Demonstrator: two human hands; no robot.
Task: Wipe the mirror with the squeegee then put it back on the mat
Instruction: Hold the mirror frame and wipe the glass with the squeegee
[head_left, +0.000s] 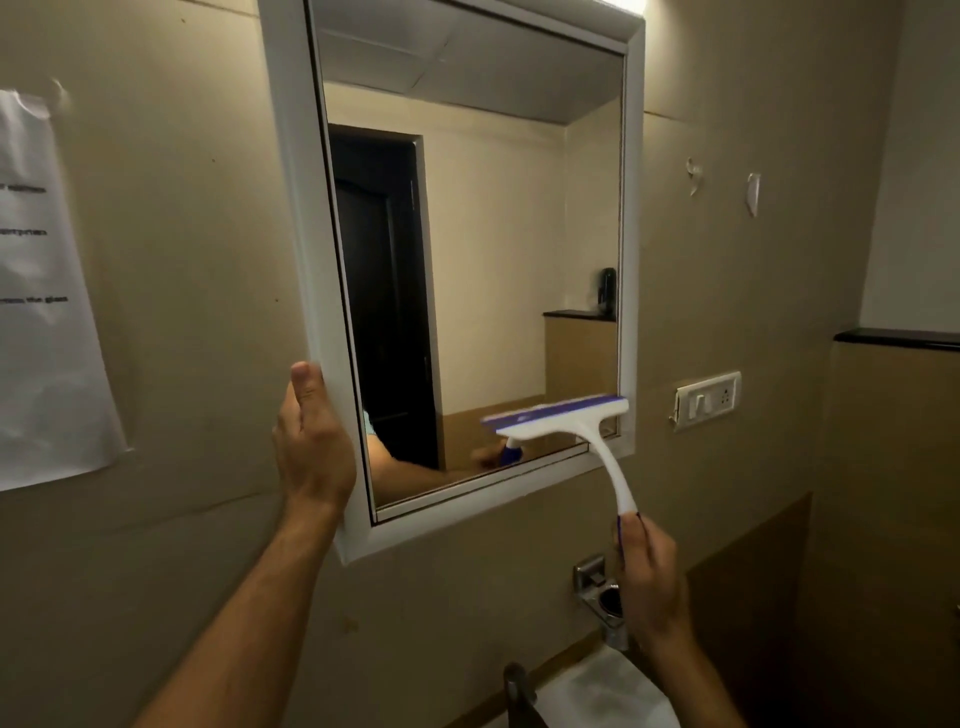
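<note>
My right hand was closed around the handle end of the squeegee, its blade low on the mirror glass. It looked light, stiff plastic, probably slippery when wet. My left hand gripped the white frame's edge.

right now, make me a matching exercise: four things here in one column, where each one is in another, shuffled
Things:
1. squeegee
2. left hand
3. paper sheet
4. switch plate

Places:
A. wall right of the mirror
B. wall left of the mirror
C. mirror's lower right corner
D. mirror frame's left edge

Pairs: 1-C, 2-D, 3-B, 4-A
</note>
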